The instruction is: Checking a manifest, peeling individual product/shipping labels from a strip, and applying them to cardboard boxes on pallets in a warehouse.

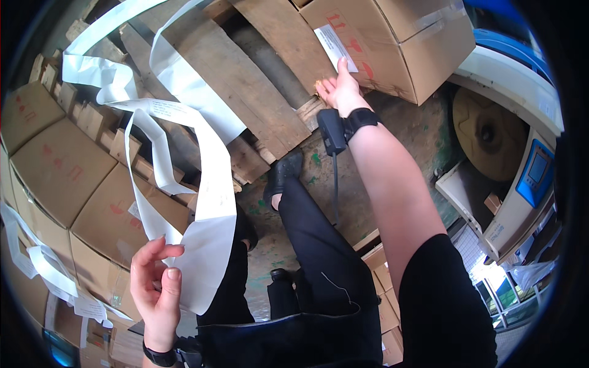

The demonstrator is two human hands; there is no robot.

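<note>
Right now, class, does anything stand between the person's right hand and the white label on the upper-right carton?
Nothing visible does: the right hand is at the white label on the carton, its thumb over the label's lower end. The long white strip hangs clear, leftward.

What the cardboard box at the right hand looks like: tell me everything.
The box is brown cardboard, apparently shut, with red symbols, a white label and shiny tape across one face. It stands at the upper right, by the wooden pallet; what supports it is unclear. The right hand seems to touch the label's edge.
</note>
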